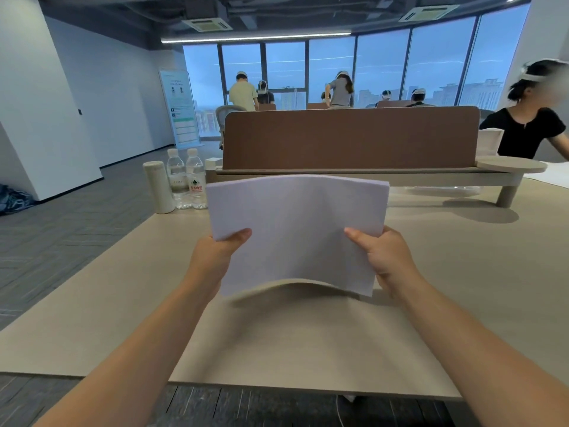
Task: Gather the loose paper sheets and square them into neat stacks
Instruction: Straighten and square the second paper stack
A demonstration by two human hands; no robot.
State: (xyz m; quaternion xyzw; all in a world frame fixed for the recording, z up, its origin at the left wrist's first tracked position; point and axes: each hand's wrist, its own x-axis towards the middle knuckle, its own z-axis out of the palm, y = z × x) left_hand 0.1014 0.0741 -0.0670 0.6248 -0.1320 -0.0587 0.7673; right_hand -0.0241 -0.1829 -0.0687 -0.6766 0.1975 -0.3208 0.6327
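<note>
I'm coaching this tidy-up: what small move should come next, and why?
Probably lower the stack and tap its near edge on the table. The left hand and right hand grip its sides, it is bowed and held above the table.

Illegible text on bottle label [196, 187], banner [181, 109]

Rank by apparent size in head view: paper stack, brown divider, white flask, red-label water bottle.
1. paper stack: covers most area, but nearest the camera.
2. brown divider: wider, farther back; probably larger in reality.
3. white flask and red-label water bottle: look alike, so unranked.
</note>
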